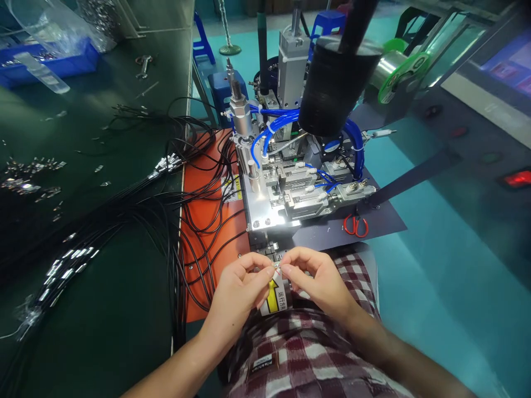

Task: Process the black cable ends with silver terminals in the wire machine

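Observation:
My left hand (248, 279) and my right hand (313, 276) meet in front of my lap, thumbs and forefingers pinched together. Between the fingertips is a tiny pale and reddish bit that looks like thin wires (277, 269); its exact form is mostly hidden. Just beyond the fingers stands a metal bench machine (269, 213) with blue air tubes (282, 119). Below the fingertips a white label with a yellow arrow (272, 298) shows on the front of the machine. Black cables (203, 221) run across the orange base (194, 298) to my left.
Cable bundles with shiny metal ends (70, 262) lie on the dark green table (136, 309). Loose metal parts (31, 177), a wrench (144, 66) and a blue bin (78, 61) are further back. Red-handled scissors (355, 225) lie right of the machine. A black nozzle (332, 88) and wire spool (400, 72) overhang it.

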The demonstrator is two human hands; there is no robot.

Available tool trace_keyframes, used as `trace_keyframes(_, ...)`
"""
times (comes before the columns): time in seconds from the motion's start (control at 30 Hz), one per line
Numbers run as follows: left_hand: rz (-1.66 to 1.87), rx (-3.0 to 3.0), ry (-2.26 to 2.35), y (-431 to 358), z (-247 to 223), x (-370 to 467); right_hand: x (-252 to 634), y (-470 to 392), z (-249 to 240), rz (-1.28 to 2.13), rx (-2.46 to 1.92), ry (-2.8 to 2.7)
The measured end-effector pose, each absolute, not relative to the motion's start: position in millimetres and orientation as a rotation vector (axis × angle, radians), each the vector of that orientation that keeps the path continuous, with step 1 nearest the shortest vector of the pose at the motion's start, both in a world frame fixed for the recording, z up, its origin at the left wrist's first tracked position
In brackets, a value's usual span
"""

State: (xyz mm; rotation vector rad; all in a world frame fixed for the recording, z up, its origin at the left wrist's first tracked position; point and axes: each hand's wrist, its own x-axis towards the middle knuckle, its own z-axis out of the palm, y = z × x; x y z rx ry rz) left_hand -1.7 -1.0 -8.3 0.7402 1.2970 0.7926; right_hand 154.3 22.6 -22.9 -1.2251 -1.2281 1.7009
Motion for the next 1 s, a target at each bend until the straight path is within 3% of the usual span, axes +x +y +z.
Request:
trace_keyframes(0.13,0.794,0.748,1.281,-1.2,-10.1,-3.2,153.5,21.5,-24.6,1.788,-1.150,-1.209)
trace_keyframes(0.3,0.788,0.737,1.287,-1.0,-9.3,-2.7,151.6,16.8,-25.5,1.547,-1.231,-1.362)
trace_keyframes(1.0,0.779,0.818,1.288,-3.0,-8.4,-2.9,157.4,22.0,-25.3,1.759,-1.235,-1.311)
